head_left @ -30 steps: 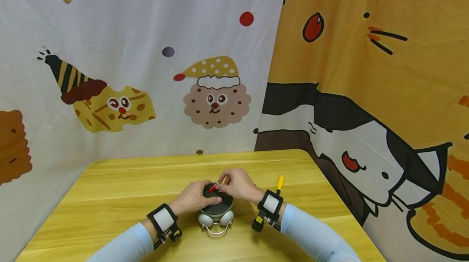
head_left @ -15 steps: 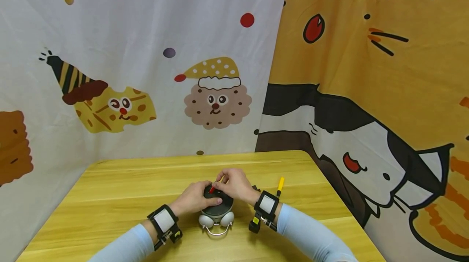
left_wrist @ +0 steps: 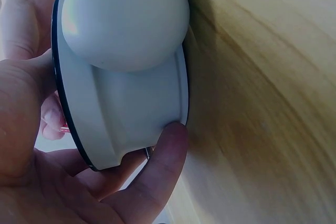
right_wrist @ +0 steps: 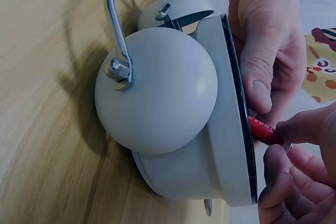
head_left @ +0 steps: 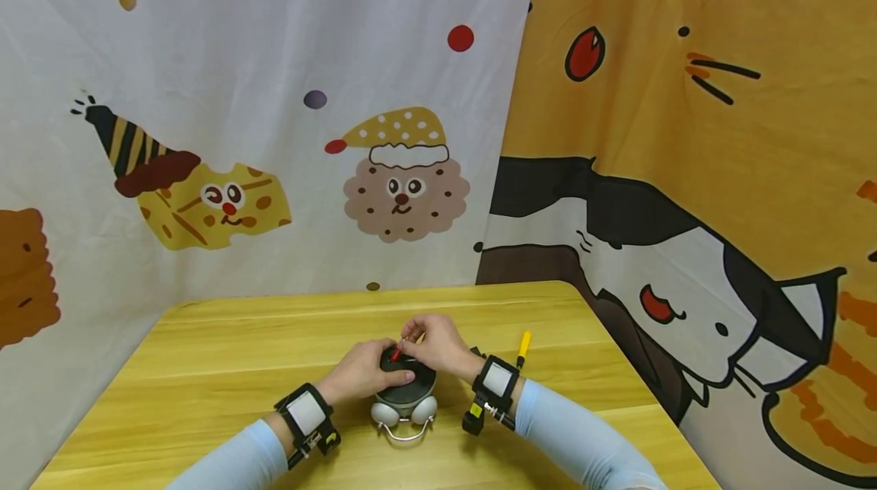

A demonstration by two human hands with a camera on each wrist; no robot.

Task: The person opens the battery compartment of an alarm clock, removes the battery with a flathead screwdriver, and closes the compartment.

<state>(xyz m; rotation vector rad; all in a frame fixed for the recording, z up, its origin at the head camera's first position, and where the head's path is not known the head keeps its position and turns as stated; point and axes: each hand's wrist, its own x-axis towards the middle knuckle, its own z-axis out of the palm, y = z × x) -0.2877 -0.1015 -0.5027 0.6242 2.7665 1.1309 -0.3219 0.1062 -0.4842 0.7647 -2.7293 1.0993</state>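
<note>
A white twin-bell alarm clock (head_left: 412, 394) lies with its black back up and its bells toward me. My left hand (head_left: 363, 370) grips its left side, thumb on the back; in the left wrist view a fingertip presses the lower rim of the white case (left_wrist: 142, 103). A red battery (right_wrist: 262, 131) stands tilted out of the clock's back, its lower end hidden there. My right hand (head_left: 440, 345) pinches its upper end between thumb and fingers. The silver carrying handle (head_left: 406, 437) arches over the bells, and a small metal foot (right_wrist: 208, 207) juts from the case.
The clock lies on a wooden table (head_left: 240, 368). A screwdriver with a yellow handle (head_left: 524, 343) lies to the right, partly behind my right wrist. A cartoon-printed curtain (head_left: 247, 79) hangs behind the table.
My right wrist has shifted slightly left, and the battery in its fingers stands a little steeper. My left hand and the clock have stayed in place.
</note>
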